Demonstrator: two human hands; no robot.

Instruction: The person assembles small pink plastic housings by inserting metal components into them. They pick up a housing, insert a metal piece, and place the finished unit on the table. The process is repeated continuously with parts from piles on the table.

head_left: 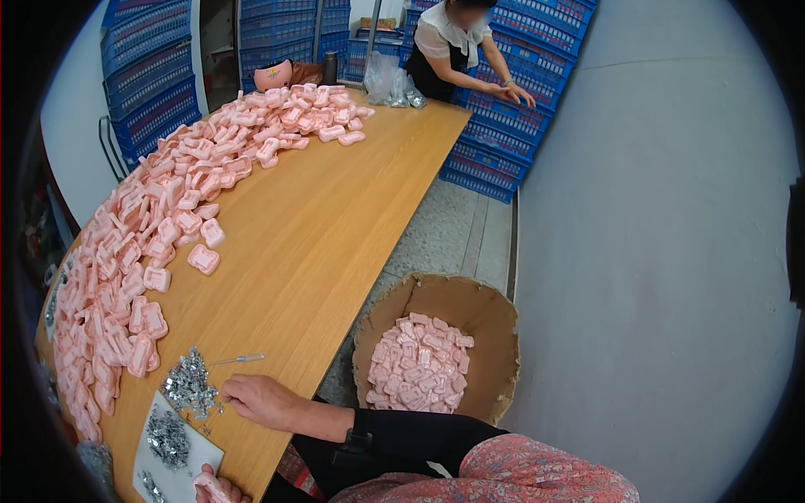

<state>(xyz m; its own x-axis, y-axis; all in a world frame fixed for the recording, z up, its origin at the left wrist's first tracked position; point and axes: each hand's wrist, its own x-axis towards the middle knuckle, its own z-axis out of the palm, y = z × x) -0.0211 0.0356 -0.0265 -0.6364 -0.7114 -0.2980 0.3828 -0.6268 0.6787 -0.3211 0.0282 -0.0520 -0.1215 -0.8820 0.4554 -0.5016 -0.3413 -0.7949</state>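
Floral garment (541, 469): nearest. Left hand (236, 495): grip clamped on pink piece (215, 488), near white sheet (191, 466). Right hand (260, 401) — grip not discernible — adjoins metal parts (189, 384). Brown bin (495, 339) contains pink pieces (418, 366).

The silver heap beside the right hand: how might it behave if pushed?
The silver heap would probably scatter, since loose pieces lie around its edges. Each piece is likely light, looking tiny beside the right hand. Their metallic shine suggests stiffness.

Free tabletop (310, 210) beside pink pieces (193, 180)
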